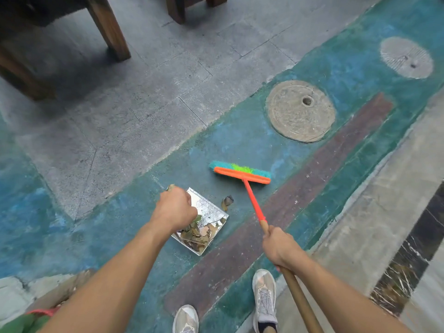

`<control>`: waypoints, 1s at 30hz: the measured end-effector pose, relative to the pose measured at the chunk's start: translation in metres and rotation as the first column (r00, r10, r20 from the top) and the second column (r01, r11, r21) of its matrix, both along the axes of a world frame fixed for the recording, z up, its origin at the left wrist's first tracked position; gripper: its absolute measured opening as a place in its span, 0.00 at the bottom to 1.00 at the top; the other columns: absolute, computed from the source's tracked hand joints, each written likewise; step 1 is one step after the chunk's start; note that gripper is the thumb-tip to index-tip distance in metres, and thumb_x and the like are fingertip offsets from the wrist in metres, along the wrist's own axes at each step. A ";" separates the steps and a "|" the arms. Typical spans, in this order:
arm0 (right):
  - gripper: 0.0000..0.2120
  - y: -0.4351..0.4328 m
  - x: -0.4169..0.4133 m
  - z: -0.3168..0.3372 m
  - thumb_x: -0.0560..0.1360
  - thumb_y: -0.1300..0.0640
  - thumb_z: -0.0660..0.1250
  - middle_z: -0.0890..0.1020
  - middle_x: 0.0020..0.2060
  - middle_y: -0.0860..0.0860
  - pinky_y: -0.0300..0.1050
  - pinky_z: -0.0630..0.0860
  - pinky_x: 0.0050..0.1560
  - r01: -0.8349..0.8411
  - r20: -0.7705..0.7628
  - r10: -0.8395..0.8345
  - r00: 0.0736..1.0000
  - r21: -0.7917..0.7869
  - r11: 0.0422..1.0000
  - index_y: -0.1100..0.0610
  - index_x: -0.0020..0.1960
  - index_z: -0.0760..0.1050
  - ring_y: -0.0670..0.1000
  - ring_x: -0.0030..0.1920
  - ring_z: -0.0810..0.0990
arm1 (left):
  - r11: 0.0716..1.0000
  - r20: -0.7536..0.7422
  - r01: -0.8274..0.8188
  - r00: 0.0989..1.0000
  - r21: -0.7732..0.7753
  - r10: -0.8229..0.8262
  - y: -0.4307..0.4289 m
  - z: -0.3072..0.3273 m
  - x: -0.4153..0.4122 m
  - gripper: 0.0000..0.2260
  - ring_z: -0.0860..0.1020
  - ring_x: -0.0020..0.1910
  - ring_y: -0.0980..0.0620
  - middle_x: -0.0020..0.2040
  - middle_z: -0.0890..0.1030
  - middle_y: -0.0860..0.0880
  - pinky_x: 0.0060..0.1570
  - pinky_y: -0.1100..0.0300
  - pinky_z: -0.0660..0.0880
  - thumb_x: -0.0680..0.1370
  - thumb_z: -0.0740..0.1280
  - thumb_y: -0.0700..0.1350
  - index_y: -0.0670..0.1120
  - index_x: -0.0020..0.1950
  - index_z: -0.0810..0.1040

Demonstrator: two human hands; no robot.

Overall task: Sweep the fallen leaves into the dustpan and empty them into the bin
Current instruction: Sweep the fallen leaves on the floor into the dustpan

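A shiny metal dustpan (209, 208) lies on the painted floor, with several dry brown leaves (199, 234) piled at its near end. My left hand (175, 208) is curled in a fist over the pan's left side, gripping its handle, which the hand hides. A loose curled leaf (227, 202) lies on the floor just right of the pan. Beyond it, the broom head (240, 173), orange with teal and green bristles, rests on the floor. My right hand (280, 248) grips the broom's wooden handle.
Dark wooden furniture legs (110, 27) stand at the top left on grey paving. Two round stone covers (300, 110) (406, 57) are set in the floor at right. My shoes (264, 296) are below the pan. Something green and red (36, 317) shows at the bottom left corner.
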State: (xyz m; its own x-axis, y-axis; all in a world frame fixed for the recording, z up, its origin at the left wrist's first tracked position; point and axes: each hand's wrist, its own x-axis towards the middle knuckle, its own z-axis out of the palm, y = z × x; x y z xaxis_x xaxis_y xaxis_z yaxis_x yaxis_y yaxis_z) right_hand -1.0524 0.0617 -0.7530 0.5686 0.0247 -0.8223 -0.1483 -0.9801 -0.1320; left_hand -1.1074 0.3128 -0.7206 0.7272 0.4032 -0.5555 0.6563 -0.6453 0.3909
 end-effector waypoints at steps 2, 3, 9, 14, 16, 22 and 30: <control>0.15 0.011 -0.027 0.005 0.79 0.57 0.53 0.75 0.52 0.59 0.41 0.74 0.22 0.071 -0.038 -0.071 0.997 -0.006 0.997 0.55 0.64 0.68 0.55 0.27 0.78 | 1.000 0.006 0.022 1.000 -0.002 -0.022 -0.002 0.001 -0.002 0.13 0.63 0.34 0.35 0.25 0.61 0.46 0.30 0.50 0.64 0.65 0.58 0.33 0.45 0.24 0.59; 0.15 0.018 -0.038 0.008 0.78 0.57 0.53 0.74 0.52 0.58 0.39 0.72 0.20 0.114 -0.044 -0.114 0.993 0.004 0.993 0.56 0.64 0.68 0.53 0.25 0.77 | 1.000 0.010 0.026 1.000 -0.002 -0.026 -0.004 0.002 -0.003 0.13 0.63 0.35 0.34 0.25 0.60 0.45 0.32 0.45 0.68 0.65 0.58 0.33 0.45 0.24 0.58; 0.07 0.047 -0.073 0.032 0.77 0.61 0.56 0.75 0.39 0.56 0.40 0.69 0.20 0.328 -0.227 -0.297 0.928 0.111 0.938 0.55 0.40 0.65 0.50 0.22 0.73 | 0.997 0.066 -0.077 0.995 -0.030 0.079 -0.017 0.003 0.001 0.11 0.76 0.43 0.33 0.34 0.75 0.33 0.33 0.47 0.72 0.66 0.59 0.35 0.44 0.26 0.61; 0.09 0.021 -0.064 0.078 0.80 0.54 0.58 0.70 0.24 0.53 0.35 0.62 0.16 0.384 -0.356 -0.293 0.887 0.216 0.898 0.57 0.47 0.73 0.47 0.16 0.66 | 0.997 0.085 -0.078 0.993 -0.027 0.080 -0.019 0.009 -0.008 0.12 0.78 0.46 0.33 0.32 0.76 0.34 0.42 0.47 0.77 0.69 0.59 0.35 0.43 0.26 0.63; 0.11 -0.002 -0.057 0.096 0.79 0.60 0.57 0.68 0.21 0.52 0.33 0.59 0.17 0.453 -0.408 -0.341 0.847 0.219 0.864 0.58 0.58 0.75 0.47 0.16 0.62 | 0.999 0.076 -0.053 0.996 -0.011 0.054 -0.021 0.012 -0.013 0.13 0.76 0.48 0.33 0.27 0.70 0.39 0.46 0.47 0.76 0.69 0.60 0.34 0.44 0.26 0.62; 0.14 -0.061 -0.010 0.136 0.83 0.57 0.54 0.62 0.25 0.49 0.29 0.54 0.15 0.670 -0.478 -0.526 0.704 0.198 0.716 0.43 0.55 0.76 0.43 0.19 0.55 | 0.995 0.092 -0.096 0.991 0.015 0.094 -0.031 0.003 -0.022 0.11 0.69 0.35 0.39 0.24 0.66 0.43 0.33 0.54 0.68 0.66 0.61 0.35 0.43 0.25 0.64; 0.14 -0.021 0.050 0.064 0.80 0.58 0.55 0.70 0.26 0.54 0.36 0.65 0.18 0.129 -0.162 -0.084 0.983 0.291 0.948 0.58 0.62 0.73 0.48 0.16 0.65 | 0.949 0.282 -0.315 0.912 0.020 0.297 -0.033 0.007 -0.039 0.21 0.74 0.29 0.48 0.23 0.74 0.49 0.31 0.59 0.68 0.70 0.70 0.58 0.44 0.28 0.70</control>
State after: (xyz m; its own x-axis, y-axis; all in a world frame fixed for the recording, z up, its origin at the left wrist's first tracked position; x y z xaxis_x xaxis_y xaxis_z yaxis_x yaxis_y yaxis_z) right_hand -1.0026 0.0405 -0.6887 0.4557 0.2280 -0.8604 -0.2894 -0.8761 -0.3855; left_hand -1.1460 0.2796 -0.7140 0.6818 0.6577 -0.3202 0.6999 -0.4593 0.5469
